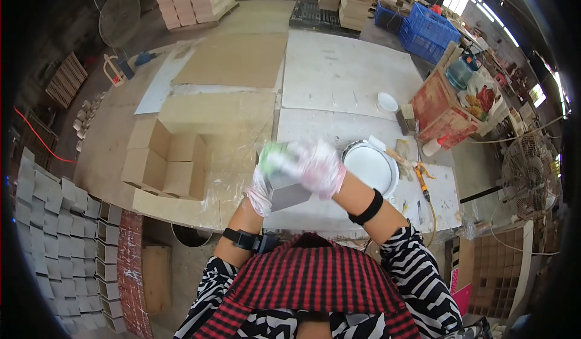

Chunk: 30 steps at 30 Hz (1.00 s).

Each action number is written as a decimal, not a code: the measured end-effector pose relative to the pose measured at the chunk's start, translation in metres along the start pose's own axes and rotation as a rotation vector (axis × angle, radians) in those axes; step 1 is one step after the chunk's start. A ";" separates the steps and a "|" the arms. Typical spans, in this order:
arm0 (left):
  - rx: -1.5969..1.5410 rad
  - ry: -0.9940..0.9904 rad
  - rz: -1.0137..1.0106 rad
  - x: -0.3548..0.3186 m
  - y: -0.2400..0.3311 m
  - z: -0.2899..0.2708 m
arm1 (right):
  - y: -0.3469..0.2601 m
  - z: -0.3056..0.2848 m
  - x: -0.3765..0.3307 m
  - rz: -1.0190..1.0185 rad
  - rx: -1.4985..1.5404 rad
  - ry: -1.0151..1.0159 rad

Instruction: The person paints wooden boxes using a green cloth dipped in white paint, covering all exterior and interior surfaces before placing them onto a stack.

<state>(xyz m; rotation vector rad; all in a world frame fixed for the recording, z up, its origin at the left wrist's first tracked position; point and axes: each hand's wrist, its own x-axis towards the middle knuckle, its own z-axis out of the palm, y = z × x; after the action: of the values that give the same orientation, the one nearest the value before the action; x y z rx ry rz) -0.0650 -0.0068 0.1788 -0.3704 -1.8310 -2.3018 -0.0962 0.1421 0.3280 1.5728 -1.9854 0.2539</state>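
Note:
Both my hands wear thin whitish gloves and meet over a grey box (291,197) at the table's front middle. My left hand (260,189) grips the box's left side; its fingers are partly hidden. Over the top of the box lies my right hand (319,166), smeared by motion. A pale green patch (273,152), perhaps a cloth or sponge, shows at its left end, too blurred to name. To the right stands a round tub of white liquid (367,168), with a brush (384,148) resting across its rim.
Several brown open boxes (164,163) stand at the table's left. Cardboard sheets (233,60) cover the back. A white bowl (387,102), a small block (406,120) and an orange-handled air gun (423,178) with a hose lie right. Stacked grey boxes (54,236) fill the lower left.

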 end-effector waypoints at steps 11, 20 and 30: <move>-0.941 -0.177 -0.382 0.002 0.047 0.008 | -0.001 -0.008 -0.027 0.121 0.530 -0.165; -0.917 -0.151 -0.595 -0.010 0.030 0.019 | 0.052 0.021 0.002 -0.072 0.138 -0.132; -0.680 0.160 -0.411 -0.021 0.057 0.019 | 0.055 0.019 -0.024 1.241 1.370 0.123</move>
<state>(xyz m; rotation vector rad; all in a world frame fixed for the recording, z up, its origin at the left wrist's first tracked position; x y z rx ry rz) -0.0267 -0.0021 0.2293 0.1300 -1.0750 -3.0902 -0.1512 0.1685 0.3101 0.4439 -2.4734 2.4531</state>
